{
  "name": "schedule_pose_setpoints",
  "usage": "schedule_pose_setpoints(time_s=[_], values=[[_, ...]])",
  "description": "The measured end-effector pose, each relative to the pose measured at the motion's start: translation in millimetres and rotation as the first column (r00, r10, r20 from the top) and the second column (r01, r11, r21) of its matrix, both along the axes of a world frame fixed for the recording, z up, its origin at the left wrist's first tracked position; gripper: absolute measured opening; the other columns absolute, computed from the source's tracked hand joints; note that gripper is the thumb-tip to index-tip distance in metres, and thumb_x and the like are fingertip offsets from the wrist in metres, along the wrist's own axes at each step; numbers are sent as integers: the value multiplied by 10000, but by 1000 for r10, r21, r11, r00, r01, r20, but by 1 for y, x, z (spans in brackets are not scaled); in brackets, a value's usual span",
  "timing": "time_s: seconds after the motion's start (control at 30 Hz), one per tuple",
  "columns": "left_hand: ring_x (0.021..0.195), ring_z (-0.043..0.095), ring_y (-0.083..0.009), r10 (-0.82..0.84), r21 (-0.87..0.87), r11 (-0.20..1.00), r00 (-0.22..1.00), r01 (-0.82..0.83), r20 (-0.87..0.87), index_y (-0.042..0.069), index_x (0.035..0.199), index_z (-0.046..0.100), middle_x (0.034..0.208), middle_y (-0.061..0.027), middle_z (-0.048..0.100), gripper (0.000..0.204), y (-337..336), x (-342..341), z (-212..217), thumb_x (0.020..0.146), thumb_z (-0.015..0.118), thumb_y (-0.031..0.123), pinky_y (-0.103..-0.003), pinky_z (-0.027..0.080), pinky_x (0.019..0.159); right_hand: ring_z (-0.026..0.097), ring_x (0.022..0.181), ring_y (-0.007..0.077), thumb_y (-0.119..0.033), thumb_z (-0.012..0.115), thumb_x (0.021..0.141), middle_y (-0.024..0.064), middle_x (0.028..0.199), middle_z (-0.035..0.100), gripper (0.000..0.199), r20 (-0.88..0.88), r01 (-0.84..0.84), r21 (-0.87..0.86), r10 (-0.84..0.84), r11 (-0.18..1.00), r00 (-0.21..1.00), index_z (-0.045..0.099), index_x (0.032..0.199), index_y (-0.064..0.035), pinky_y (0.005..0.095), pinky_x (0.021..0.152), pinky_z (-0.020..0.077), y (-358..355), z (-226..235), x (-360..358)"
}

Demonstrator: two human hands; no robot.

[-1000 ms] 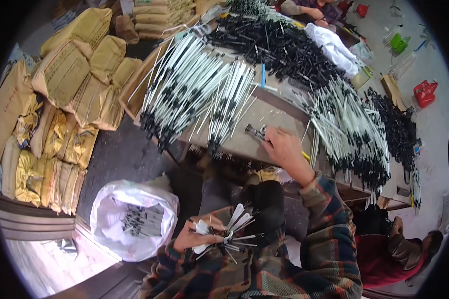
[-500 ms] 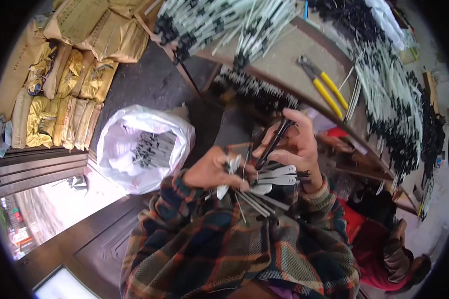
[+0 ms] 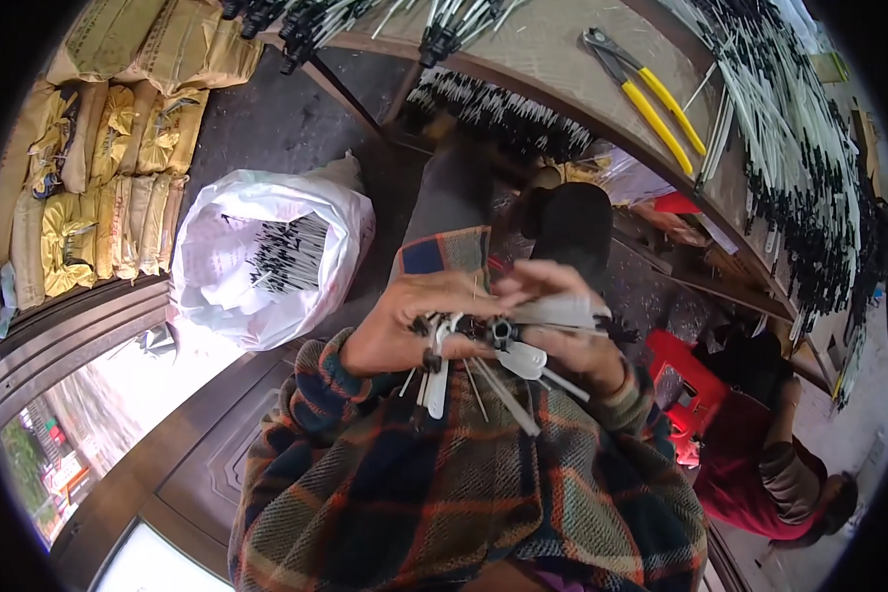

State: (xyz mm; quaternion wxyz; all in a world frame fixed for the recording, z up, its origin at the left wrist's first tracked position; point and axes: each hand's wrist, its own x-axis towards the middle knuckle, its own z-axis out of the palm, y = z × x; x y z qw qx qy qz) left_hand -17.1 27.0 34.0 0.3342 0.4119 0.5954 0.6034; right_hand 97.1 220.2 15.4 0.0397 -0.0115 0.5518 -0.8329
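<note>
Both hands are pulled in close to the chest, plaid sleeves bent at the elbows. Left hand point(image 3: 414, 321) is curled in a fist-like grip, right hand point(image 3: 562, 326) right against it, fingers pinched.

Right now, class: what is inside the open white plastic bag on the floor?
The white plastic bag holds a bundle of thin white rods with black ends, lying near its mouth. The bag's folds cover whatever lies deeper, so the amount cannot be told.

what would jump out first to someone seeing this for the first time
Both hands, the left hand and right hand, meet at centre over a bundle of white rods with black tips. At left a white sack lies open on the floor; yellow-handled pliers rest on the bench at upper right.
</note>
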Motion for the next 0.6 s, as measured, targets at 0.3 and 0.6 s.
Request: schedule_pose_setpoints(time_s=[0.3,0.6], values=[[887,599,-228,0,21,1000,1000,0,13,10,1031,611,955,-115,617,369,4,6,5,676,711,-6,-296,455,743,497,840,132,-149,711,726,63,892,522,381,-7,79,267,-79,960,997,522,1011,19,233,755,392,-12,19,-4],[825,602,-169,198,-23,980,961,-197,195,14,901,520,920,-88,601,291,3,23,-7,703,732,40,-267,456,709,492,738,27,-94,668,789,-14,810,530,190,336,-10,-100,43,995,941,577,930,-5,175,659,386,-5,35,-7]])
